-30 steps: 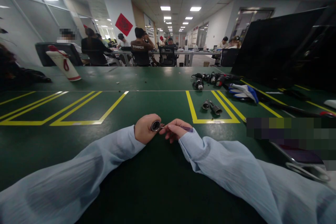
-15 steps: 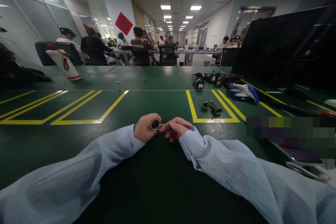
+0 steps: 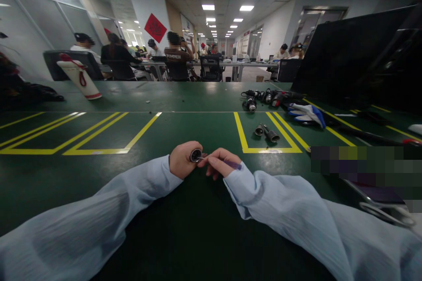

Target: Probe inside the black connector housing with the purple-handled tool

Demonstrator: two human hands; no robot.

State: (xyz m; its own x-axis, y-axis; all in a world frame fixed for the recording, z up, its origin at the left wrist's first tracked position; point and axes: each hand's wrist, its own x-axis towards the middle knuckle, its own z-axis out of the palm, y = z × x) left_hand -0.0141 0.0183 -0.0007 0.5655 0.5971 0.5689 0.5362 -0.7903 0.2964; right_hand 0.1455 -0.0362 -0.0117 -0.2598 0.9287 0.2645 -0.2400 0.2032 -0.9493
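Note:
Wrapped in my left hand (image 3: pixel 183 160) is a dark round metal part (image 3: pixel 195 155), its open ring-shaped end facing me and to the right. My right hand (image 3: pixel 221 162) pinches a thin screwdriver (image 3: pixel 233 165) with a see-through purple handle that lies back along the palm. The slim metal shaft points left, and its tip is at the mouth of the round part. How far the tip reaches inside, I cannot tell. Both hands hover close together above the green table. Two metal cup-shaped parts (image 3: pixel 271 135) rest in the yellow-taped box to the right.
Corded tool pieces (image 3: pixel 251 104) and a white-and-blue glove (image 3: pixel 306 115) lie at the back right, near a large black screen (image 3: pixel 349 52). A white bottle-shaped holder (image 3: pixel 81 79) leans at the far left. Several people sit at desks beyond the green table (image 3: pixel 184 127).
My right hand has shifted slightly left, bringing the screwdriver shaft deeper toward the round part's opening. More of the purple handle shows. The left hand has barely moved.

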